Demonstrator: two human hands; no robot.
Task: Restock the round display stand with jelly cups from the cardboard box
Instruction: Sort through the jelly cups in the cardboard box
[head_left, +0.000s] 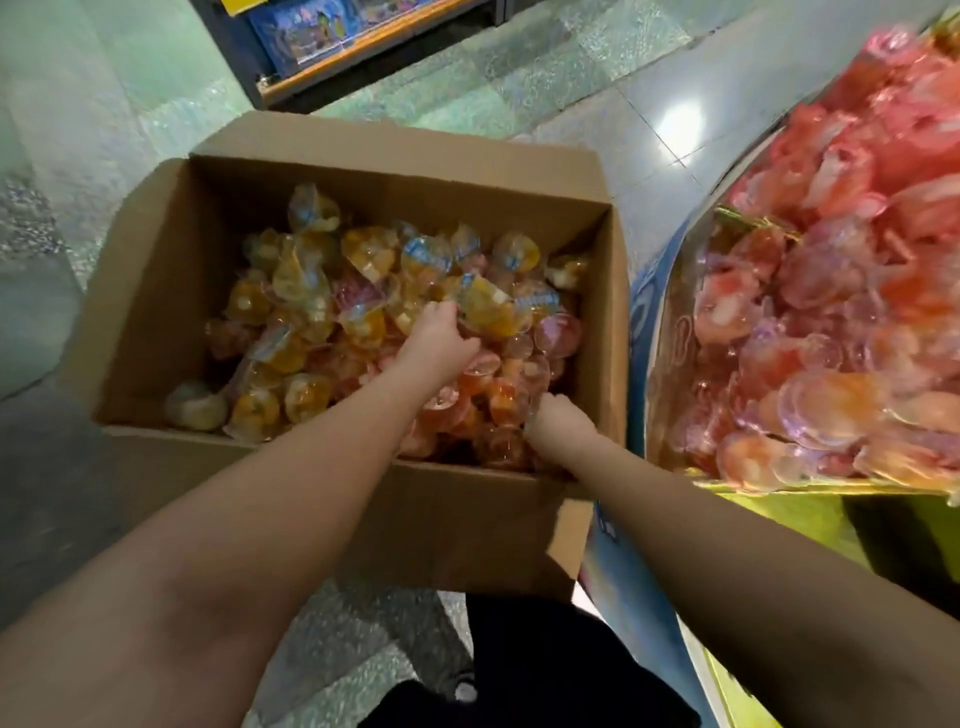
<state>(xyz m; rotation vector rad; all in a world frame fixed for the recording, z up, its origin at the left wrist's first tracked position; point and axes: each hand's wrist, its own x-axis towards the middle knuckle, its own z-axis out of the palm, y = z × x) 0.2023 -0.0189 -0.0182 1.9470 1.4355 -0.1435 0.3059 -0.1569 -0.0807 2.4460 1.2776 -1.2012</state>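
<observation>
Both hands were gathering jelly cups (395, 332) in the cardboard box (156, 291), left hand (436, 343) and right hand (558, 413) curled around cups, next needing a lift onto the display stand (670, 332).

A glossy, pale green tiled floor (530, 98) carries everything. An open cardboard box (156, 291) stands directly on it, flaps folded outward. Just right of the box, the round display stand (649, 332) rises from the same floor, its blue printed side close against the box. Farther back, a dark shelf unit (332, 57) meets the tiles.
</observation>
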